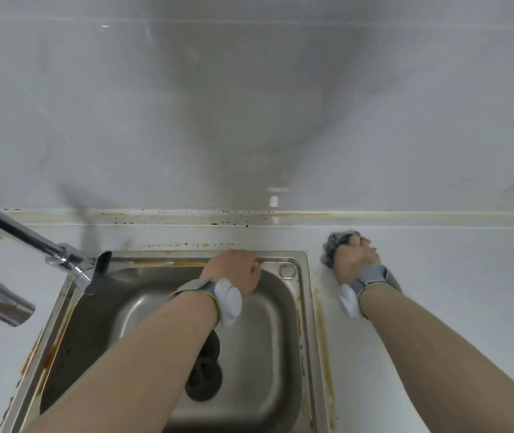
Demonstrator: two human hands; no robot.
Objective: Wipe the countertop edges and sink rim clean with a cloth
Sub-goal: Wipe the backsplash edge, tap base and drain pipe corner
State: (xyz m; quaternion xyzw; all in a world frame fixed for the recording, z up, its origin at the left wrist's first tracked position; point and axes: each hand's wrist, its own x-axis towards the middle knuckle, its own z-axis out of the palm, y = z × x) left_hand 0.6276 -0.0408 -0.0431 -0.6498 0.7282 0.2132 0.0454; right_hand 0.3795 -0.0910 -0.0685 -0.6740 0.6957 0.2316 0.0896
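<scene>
A steel sink (305, 307) is set into a white countertop (436, 276), with rusty stains along its rim. My left hand (237, 271) rests on the sink's back rim, fingers curled over the edge and holding nothing I can see. To the right of the sink, my right hand (354, 260) grips a bunched grey cloth (335, 243) and presses it on the countertop near the back. Both wrists wear grey straps.
A chrome faucet (30, 245) reaches in from the left over the sink's back left corner. A dark drain (204, 376) sits in the basin. A stained sealing strip (218, 217) runs along the foot of the white tiled wall.
</scene>
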